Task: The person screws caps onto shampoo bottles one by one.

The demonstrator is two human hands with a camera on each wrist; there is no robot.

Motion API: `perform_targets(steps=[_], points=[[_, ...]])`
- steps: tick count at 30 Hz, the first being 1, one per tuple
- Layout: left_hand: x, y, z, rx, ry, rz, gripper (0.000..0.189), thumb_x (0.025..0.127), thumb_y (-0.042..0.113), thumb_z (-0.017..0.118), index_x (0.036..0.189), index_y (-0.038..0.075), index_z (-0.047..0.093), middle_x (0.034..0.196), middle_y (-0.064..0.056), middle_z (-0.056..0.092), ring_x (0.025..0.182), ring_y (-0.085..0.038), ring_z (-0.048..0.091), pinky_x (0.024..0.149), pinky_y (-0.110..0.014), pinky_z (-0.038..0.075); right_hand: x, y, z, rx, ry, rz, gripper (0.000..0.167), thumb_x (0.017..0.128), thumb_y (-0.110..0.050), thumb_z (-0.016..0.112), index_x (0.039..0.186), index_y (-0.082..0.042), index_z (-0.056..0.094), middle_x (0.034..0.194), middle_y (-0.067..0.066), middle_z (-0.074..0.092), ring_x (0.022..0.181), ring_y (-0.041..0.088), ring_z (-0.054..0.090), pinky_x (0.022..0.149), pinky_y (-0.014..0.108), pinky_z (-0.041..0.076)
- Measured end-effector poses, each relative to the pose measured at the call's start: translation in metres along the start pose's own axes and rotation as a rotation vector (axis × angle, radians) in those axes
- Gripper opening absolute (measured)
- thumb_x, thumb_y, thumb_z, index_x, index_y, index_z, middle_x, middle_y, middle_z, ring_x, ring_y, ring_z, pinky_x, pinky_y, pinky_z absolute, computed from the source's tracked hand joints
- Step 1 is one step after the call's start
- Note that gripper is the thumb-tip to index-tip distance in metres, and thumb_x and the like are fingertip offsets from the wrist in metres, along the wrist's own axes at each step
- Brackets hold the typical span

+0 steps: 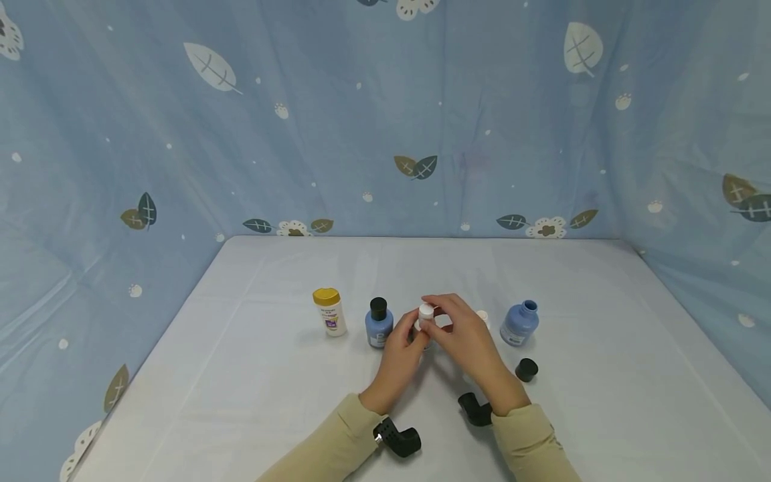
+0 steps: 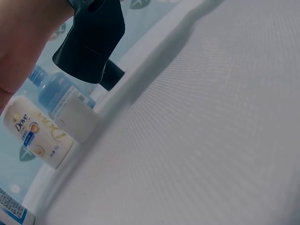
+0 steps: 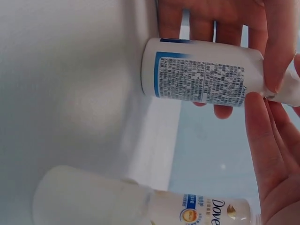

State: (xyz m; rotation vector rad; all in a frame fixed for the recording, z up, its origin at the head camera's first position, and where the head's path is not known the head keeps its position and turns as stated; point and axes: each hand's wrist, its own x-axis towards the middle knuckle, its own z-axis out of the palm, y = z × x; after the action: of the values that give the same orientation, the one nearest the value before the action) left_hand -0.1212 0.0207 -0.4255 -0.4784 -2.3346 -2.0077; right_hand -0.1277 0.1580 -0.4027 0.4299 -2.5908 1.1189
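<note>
Left hand [image 1: 399, 351] grips 1 white bottle [image 3: 201, 72], apparently steadying it | right hand [image 1: 466, 335] pinches its cap [image 1: 426, 310], fingertips likely suiting its smallness | hands together | bottle near table [image 1: 253, 388] centre, between 2 blue bottles [image 1: 379, 331]

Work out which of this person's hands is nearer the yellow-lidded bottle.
Left. The left hand is right of the yellow-lidded bottle, just past a blue bottle; the right hand is farther right, beyond the left hand.

Three white bottles [image 1: 330, 318], two blue bottles [image 1: 519, 325] and one loose black cap [image 1: 527, 370]; two hands [image 1: 466, 333], two sleeves [image 1: 328, 445], one bench [image 1: 241, 375].
</note>
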Motion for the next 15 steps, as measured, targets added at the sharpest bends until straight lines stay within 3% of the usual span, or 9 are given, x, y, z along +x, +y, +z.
perform_targets(steps=[8, 15], points=[[0.0008, -0.0012, 0.0004, -0.013, 0.009, 0.013, 0.030, 0.090, 0.009, 0.050, 0.120, 0.009, 0.052, 0.087, -0.006, 0.054, 0.075, -0.016, 0.048, 0.065, -0.023, 0.042, -0.0016, 0.0002, -0.0028, -0.021, -0.023, -0.069, 0.039, 0.083, -0.014, 0.063, 0.120, -0.021, 0.055, 0.110, -0.008, 0.053, 0.095, 0.009, 0.052, 0.068, 0.027, 0.049], [0.0010, -0.0021, 0.0010, -0.025, 0.016, 0.031, 0.029, 0.090, 0.011, 0.052, 0.119, 0.008, 0.053, 0.089, -0.004, 0.054, 0.074, -0.016, 0.048, 0.064, -0.023, 0.041, -0.0017, 0.0014, -0.0031, -0.026, -0.034, -0.072, 0.042, 0.081, -0.005, 0.059, 0.120, -0.022, 0.055, 0.111, -0.010, 0.053, 0.095, 0.008, 0.053, 0.068, 0.027, 0.049]])
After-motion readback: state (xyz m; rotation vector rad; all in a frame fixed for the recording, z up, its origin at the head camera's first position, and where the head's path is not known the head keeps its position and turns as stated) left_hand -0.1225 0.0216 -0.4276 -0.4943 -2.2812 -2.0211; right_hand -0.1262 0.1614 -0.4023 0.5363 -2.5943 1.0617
